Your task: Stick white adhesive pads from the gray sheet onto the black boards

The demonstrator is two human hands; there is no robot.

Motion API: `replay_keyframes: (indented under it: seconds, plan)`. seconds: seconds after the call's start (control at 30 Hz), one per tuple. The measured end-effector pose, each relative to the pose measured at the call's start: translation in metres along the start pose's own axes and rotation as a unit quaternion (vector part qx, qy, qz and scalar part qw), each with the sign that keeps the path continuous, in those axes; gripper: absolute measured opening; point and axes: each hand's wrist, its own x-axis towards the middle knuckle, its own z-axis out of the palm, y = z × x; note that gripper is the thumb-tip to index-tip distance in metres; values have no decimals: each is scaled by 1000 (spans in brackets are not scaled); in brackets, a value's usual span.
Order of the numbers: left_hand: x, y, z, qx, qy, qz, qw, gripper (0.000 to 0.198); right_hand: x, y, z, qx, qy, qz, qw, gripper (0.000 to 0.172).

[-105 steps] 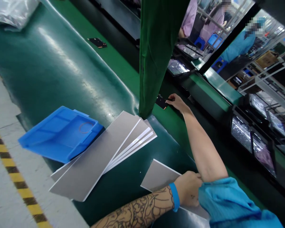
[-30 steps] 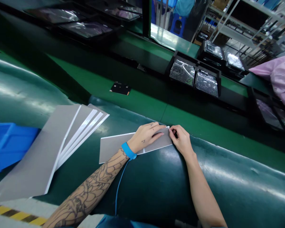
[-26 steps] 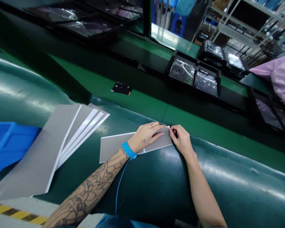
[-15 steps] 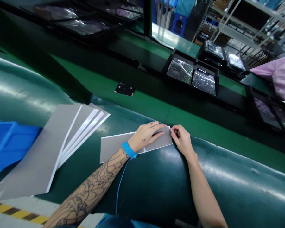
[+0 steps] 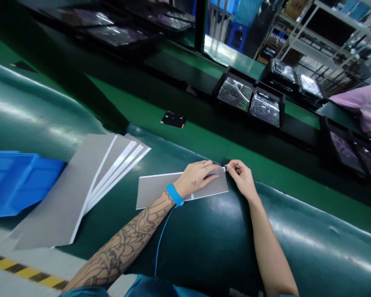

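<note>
A grey rectangular sheet point(image 5: 156, 190) lies flat on the dark green mat in front of me. My left hand point(image 5: 198, 177), with a blue wrist strap, lies flat on the sheet's right part, fingers stretched out. My right hand point(image 5: 241, 178) pinches the sheet's far right corner between thumb and fingertips, where a small white tab shows.
A fanned stack of larger grey sheets point(image 5: 89, 181) lies to the left, beside a blue plastic tray point(image 5: 15, 181). A small black part point(image 5: 173, 119) rests on the green conveyor belt point(image 5: 200, 140). Black trays of bagged parts point(image 5: 250, 99) line the far side. Yellow-black floor tape point(image 5: 24, 272) runs at lower left.
3.5 s ago my right hand reached out to the black part on the belt; it has since come back to the sheet's corner. Over the last second both hands stay put.
</note>
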Motion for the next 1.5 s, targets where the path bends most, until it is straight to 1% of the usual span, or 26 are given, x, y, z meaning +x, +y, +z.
replay_keyframes:
  seconds: [0.1,0.17,0.23,0.3,0.4,0.53,0.67,0.8,0.97,1.23,1.5]
  plan:
    - [3,4,2,18,-9,8,1000,33,34,-7,2,-14,-23,-6,1000,33]
    - [4,6,4,23,-8,10,1000,32,64,-14,11,-27,-45,-8,999,34]
    - [6,6,5,24,-5,10,1000,31,96,-22,27,-40,-66,-8,997,33]
    - [7,6,7,22,-5,9,1000,31,128,-31,47,-45,-95,4,994,34]
    - [9,7,8,19,-10,9,1000,32,170,-46,79,-44,-127,54,989,35]
    - [12,9,9,15,-19,5,1000,30,218,-63,112,-84,-112,110,984,31]
    - [16,10,11,13,-18,2,1000,26,250,-71,129,-122,-102,153,975,22]
    - [20,10,14,7,-20,2,1000,25,262,-69,138,-168,-77,187,965,20]
    - [22,11,9,2,-31,-3,1000,24,261,-70,141,-215,-47,203,954,20]
    - [22,12,7,-3,-39,-3,999,26,253,-73,136,-252,-36,204,945,20]
    - [22,11,9,-2,-29,-3,1000,24,254,-59,129,-278,-28,177,944,24]
